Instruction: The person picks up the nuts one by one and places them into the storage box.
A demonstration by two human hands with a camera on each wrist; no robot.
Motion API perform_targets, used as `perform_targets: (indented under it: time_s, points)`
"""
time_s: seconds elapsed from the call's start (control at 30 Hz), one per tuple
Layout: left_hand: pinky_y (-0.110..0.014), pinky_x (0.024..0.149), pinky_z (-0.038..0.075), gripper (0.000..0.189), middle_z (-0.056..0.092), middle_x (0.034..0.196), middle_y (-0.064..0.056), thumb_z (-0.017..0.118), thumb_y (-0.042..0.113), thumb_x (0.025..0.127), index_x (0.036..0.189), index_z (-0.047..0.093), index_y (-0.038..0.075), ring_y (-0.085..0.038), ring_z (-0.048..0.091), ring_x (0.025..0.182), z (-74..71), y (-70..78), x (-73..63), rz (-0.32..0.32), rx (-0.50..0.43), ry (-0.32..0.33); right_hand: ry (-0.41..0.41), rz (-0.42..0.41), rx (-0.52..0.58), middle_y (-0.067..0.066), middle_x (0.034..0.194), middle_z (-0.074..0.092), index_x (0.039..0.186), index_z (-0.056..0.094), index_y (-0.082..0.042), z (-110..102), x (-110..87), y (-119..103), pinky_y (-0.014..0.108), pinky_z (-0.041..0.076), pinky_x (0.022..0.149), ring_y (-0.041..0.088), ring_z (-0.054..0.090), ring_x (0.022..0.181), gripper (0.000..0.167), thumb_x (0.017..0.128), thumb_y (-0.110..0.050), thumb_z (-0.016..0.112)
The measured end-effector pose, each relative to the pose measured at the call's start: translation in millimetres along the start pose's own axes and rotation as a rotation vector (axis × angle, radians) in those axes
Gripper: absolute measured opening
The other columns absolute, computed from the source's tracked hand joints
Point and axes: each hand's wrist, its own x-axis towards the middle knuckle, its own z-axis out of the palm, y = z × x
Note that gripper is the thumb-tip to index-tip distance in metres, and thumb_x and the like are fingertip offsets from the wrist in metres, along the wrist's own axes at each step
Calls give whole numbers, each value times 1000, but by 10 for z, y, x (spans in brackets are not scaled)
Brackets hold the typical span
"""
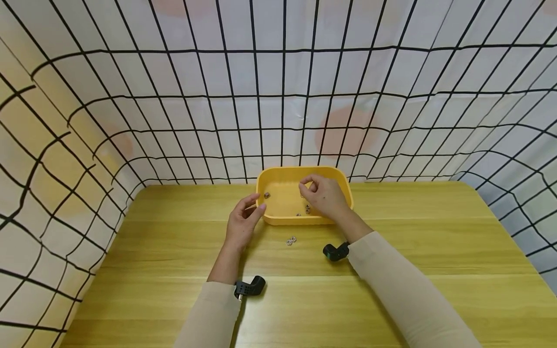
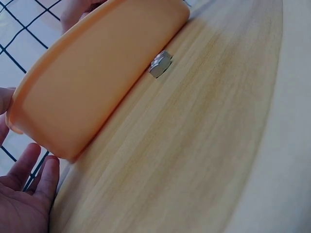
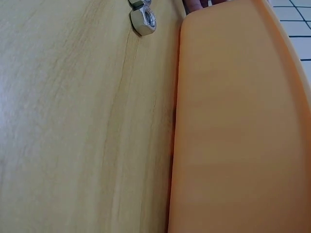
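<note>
My left hand (image 1: pixel 242 226) grips the left front corner of a yellow plastic tray (image 1: pixel 300 220), thumb at the rim and fingers curved about the outer wall. In the left wrist view its fingers (image 2: pixel 47 182) show low beside the tray's end. My right hand (image 1: pixel 326 197) is over the inside of the tray, thumb and index fingertips close together; I cannot tell whether something sits between them. A small metal hex nut (image 1: pixel 267 195) lies inside at the left. More nuts (image 1: pixel 307 209) lie near the front wall, under the right hand.
Two loose nuts (image 1: pixel 291 240) lie side by side on the wooden table (image 1: pixel 183 261), just in front of the tray. A black wire grid (image 1: pixel 283 96) stands behind the table and along both sides. Each wrist wears a black camera (image 1: pixel 251 286).
</note>
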Motion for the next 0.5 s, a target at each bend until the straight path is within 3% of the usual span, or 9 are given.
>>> perform_targets:
  time_s: [0.2, 0.5]
  points:
    - [-34, 97, 52, 45, 60, 137, -10, 74, 35, 95, 135, 65, 17, -28, 61, 123, 17, -17, 4, 15, 13, 14, 53, -43, 26, -1, 64, 56, 107, 72, -16, -35, -19, -6, 24, 30, 46, 14, 43, 49, 20, 101, -32, 63]
    - [-43, 103, 50, 42, 58, 139, -10, 74, 31, 95, 135, 65, 19, -29, 59, 126, 7, 12, -3, -5, -5, -4, 57, -98, 129, 1, 64, 59, 107, 73, -11, -92, -193, -121, 24, 32, 44, 13, 44, 47, 19, 99, -28, 67]
